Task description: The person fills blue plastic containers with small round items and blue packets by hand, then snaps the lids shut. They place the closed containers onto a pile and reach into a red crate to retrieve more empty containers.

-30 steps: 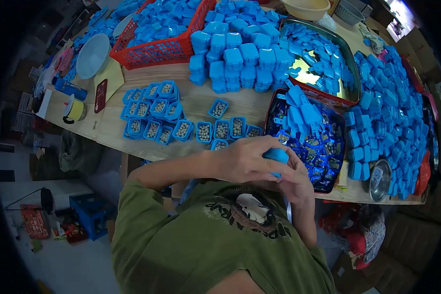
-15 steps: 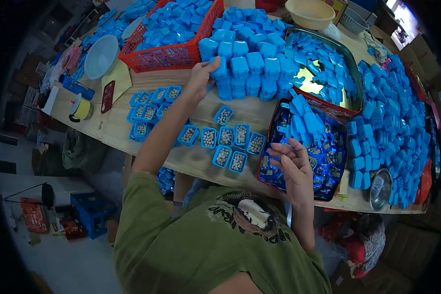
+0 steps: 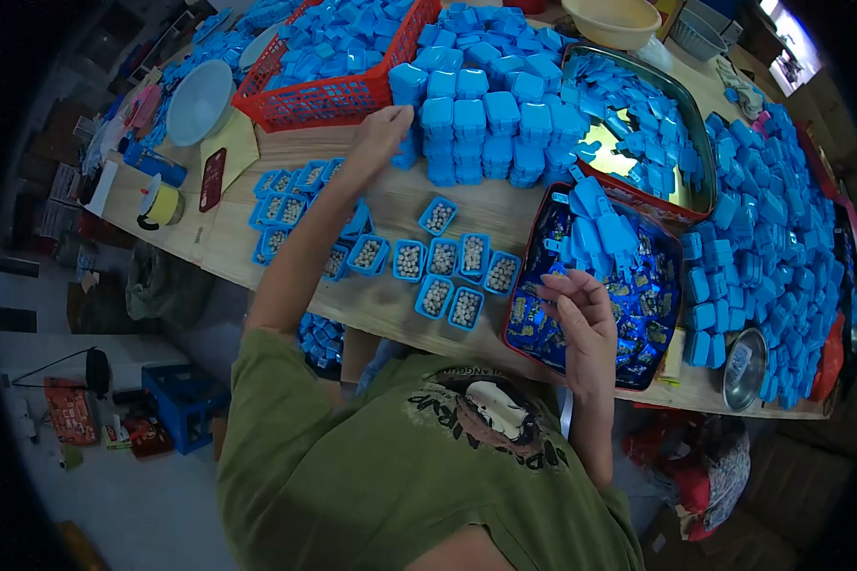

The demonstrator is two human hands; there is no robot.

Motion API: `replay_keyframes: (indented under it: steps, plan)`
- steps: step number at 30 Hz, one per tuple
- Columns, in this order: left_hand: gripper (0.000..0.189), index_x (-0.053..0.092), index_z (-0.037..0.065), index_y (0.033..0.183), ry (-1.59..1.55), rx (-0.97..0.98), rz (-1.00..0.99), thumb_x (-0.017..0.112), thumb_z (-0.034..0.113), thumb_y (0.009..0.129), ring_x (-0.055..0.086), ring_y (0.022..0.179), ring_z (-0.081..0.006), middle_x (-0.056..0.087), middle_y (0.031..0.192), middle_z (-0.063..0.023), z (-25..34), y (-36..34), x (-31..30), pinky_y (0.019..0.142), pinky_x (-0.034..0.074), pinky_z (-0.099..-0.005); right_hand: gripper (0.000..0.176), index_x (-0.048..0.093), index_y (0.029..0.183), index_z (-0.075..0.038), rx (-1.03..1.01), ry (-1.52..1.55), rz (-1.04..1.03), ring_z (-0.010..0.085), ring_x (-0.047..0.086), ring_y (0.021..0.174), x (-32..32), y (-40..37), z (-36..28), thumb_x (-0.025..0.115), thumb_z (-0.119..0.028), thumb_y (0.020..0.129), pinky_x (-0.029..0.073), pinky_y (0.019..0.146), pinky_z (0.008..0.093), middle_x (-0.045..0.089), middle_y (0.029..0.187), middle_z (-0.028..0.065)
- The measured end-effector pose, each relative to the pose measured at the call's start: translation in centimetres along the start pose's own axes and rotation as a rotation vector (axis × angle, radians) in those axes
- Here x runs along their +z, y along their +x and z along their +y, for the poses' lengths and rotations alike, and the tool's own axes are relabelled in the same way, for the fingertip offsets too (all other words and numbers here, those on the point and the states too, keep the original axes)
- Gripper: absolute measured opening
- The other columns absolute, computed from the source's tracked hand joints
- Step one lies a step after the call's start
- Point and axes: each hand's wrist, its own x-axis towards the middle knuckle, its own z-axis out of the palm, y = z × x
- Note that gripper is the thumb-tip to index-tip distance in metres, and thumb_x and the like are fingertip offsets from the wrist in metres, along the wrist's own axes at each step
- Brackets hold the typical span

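My left hand point(image 3: 381, 141) is at the left side of a stack of closed blue plastic boxes point(image 3: 469, 119), fingers bent and blurred, their tips right at the boxes. Below that arm and to its right stand small open blue boxes point(image 3: 443, 257) filled with pale round beads. My right hand point(image 3: 586, 314) hovers over a dark-rimmed tin tray point(image 3: 681, 276), thumb and fingers drawn together; what they hold, if anything, I cannot make out. Shiny blue printed packets point(image 3: 638, 357) fill the tray, with several flat open blue box shells point(image 3: 600, 228) on top.
A red basket point(image 3: 324, 107) heaped with blue pieces stands at the back. Behind the tray is a green-rimmed tray point(image 3: 705, 143) of flat blue pieces. Piled blue boxes point(image 3: 767, 257) and a metal bowl point(image 3: 744, 366) are at right. At left are a phone point(image 3: 213, 179) and yellow cup point(image 3: 164, 205).
My left hand has moved slightly left and back, off the front corner box of the stack. My right hand has moved slightly right, its fingers drawing closer together.
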Motion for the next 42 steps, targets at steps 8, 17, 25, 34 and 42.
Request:
replay_keyframes:
  steps: [8, 17, 25, 34, 42]
  plan:
    - [0.015, 0.071, 0.007, 0.084, 1.747, 0.777, -0.092, 0.061, 0.012, 0.073, 0.059, 0.086, -0.0261, 0.066, 0.078, -0.0089, -5.4, -3.6, -1.5, 0.083, 0.040, -0.0418, 0.028, 0.049, 0.119, -0.003, -0.019, -0.013, 0.033, 0.0213, 0.058, 0.106, 0.0, 0.1, -0.1, 0.052, -0.005, 0.091, 0.045, 0.091, 0.0327, 0.059, 0.115, 0.0130]
    - [0.009, 0.069, 0.008, 0.069, 1.816, 0.864, -0.154, 0.061, 0.007, 0.067, 0.060, 0.084, -0.0260, 0.065, 0.074, -0.0078, -8.9, -0.8, -1.3, 0.083, 0.042, -0.0438, 0.027, 0.049, 0.118, -0.001, -0.045, -0.014, 0.026, 0.0237, 0.058, 0.106, -0.7, -0.7, -0.5, 0.052, -0.005, 0.092, 0.045, 0.092, 0.0341, 0.059, 0.114, 0.0140]
    - [0.008, 0.062, 0.009, 0.076, 1.489, 0.881, -0.077, 0.060, 0.005, 0.070, 0.060, 0.071, -0.0275, 0.061, 0.072, -0.0102, -5.6, -3.1, -0.8, 0.060, 0.045, -0.0415, 0.021, 0.053, 0.112, -0.001, -0.075, -0.091, 0.081, 0.0182, 0.059, 0.101, -1.1, -0.4, -1.2, 0.054, -0.007, 0.092, 0.046, 0.089, 0.0301, 0.062, 0.107, 0.0108]
    - [0.020, 0.060, 0.005, 0.090, 0.954, 0.524, -0.256, 0.068, 0.015, 0.075, 0.061, 0.085, -0.0336, 0.063, 0.081, -0.0146, -3.2, -7.5, 3.4, 0.073, 0.048, -0.0441, 0.011, 0.058, 0.098, -0.002, -0.315, -0.659, 0.326, 0.0108, 0.055, 0.081, -4.8, 3.0, -3.0, 0.059, -0.007, 0.089, 0.045, 0.070, 0.0248, 0.060, 0.089, 0.0047]
    - [0.022, 0.064, -0.002, 0.089, 1.038, 0.404, -0.268, 0.065, 0.017, 0.079, 0.061, 0.078, -0.0363, 0.064, 0.083, -0.0215, -5.9, -5.0, 2.6, 0.072, 0.048, -0.0462, 0.013, 0.057, 0.100, 0.000, -0.449, -1.083, 0.531, 0.0172, 0.058, 0.081, -9.2, 3.8, -3.4, 0.058, -0.006, 0.088, 0.047, 0.070, 0.0293, 0.060, 0.092, 0.0103]
